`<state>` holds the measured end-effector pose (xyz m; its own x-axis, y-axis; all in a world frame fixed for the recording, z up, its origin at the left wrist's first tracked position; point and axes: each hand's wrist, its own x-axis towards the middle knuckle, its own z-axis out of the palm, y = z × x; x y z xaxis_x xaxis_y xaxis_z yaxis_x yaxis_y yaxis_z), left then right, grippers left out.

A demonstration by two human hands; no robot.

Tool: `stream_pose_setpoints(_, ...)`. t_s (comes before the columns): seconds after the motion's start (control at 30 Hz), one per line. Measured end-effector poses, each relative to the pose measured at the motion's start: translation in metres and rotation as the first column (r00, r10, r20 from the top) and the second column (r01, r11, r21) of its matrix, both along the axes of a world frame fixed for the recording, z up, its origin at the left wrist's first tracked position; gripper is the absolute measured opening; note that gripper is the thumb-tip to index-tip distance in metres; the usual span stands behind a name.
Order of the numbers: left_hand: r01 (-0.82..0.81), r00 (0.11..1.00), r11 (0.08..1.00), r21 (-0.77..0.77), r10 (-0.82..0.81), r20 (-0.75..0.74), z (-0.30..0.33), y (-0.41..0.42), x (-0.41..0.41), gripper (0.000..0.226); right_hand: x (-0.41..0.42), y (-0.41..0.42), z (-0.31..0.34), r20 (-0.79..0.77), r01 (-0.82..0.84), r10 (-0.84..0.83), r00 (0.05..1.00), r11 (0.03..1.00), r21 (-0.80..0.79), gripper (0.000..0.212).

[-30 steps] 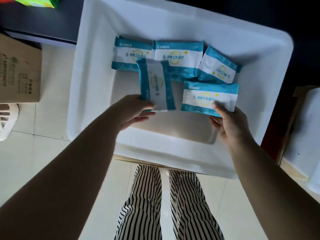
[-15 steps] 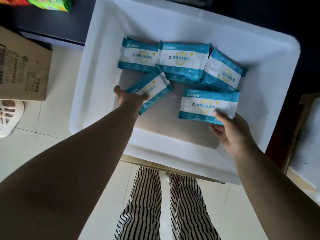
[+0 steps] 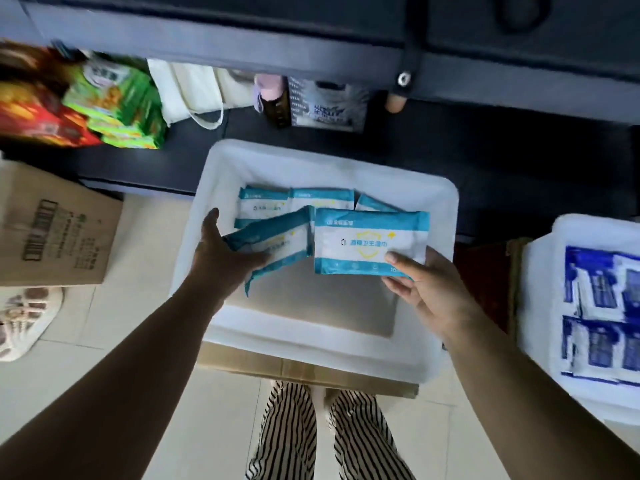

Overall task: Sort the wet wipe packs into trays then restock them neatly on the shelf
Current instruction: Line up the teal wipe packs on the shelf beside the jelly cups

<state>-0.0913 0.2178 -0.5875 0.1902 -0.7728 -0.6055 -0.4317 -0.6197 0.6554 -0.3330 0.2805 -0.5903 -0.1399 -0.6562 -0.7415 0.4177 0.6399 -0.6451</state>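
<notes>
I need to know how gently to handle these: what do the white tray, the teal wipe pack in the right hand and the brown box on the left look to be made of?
White tray: apparently matte moulded plastic, with rounded corners and thick smooth walls.
Teal wipe pack, gripped by the right hand: soft printed plastic film, slightly glossy, wrinkled.
Brown box: corrugated cardboard, dull, printed barcode.

White tray [image 3: 194, 271] on cardboard box [image 3: 311, 370]

Looks like a small shop's stockroom corner: a dark shelf [image 3: 450, 161] carrying bright green snack boxes [image 3: 121, 102], a brown cardboard carton [image 3: 52, 230] on the pale tiled floor [image 3: 104, 323].
</notes>
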Motion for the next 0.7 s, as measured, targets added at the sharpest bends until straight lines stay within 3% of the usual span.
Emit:
stream_pose_setpoints(0.13, 0.071, 0.989, 0.976, -0.204, -0.096, -0.115, 0.098, -0.014, -0.024, 0.12, -0.015, -0.011, 0.082, 0.002, -0.048, 0.049, 0.999, 0.991, -0.126, 0.018)
stream_pose_setpoints(0.3, 0.005, 0.959, 0.91, -0.415, -0.122, -0.256, 0.224, -0.024, -0.056, 0.116, -0.041, -0.022, 0.194, -0.027, -0.033, 0.026, 0.999, 0.958, -0.284, 0.02)
stream_pose_setpoints(0.47, -0.035, 0.954, 0.831, -0.556, -0.138, -0.266, 0.327, -0.039, -0.073, 0.109, -0.063, -0.039, 0.296, -0.085, -0.011, -0.031, 0.996, 0.895, -0.446, 0.02)
stream_pose_setpoints(0.53, 0.031, 0.945, 0.812, -0.583, -0.213, -0.247, 0.367, -0.043, -0.077, 0.092, -0.067, -0.044, 0.338, -0.097, 0.014, -0.075, 0.992, 0.853, -0.522, 0.021)
stream_pose_setpoints(0.63, 0.102, 0.903, 0.768, -0.633, -0.338, -0.264, 0.417, -0.05, -0.077, 0.036, -0.066, -0.048, 0.392, -0.12, -0.021, -0.068, 0.99, 0.786, -0.617, 0.024)
stream_pose_setpoints(0.7, 0.103, 0.884, 0.727, -0.679, -0.38, -0.274, 0.446, -0.056, -0.076, 0.024, -0.064, -0.048, 0.428, -0.149, -0.037, -0.087, 0.985, 0.735, -0.677, 0.026)
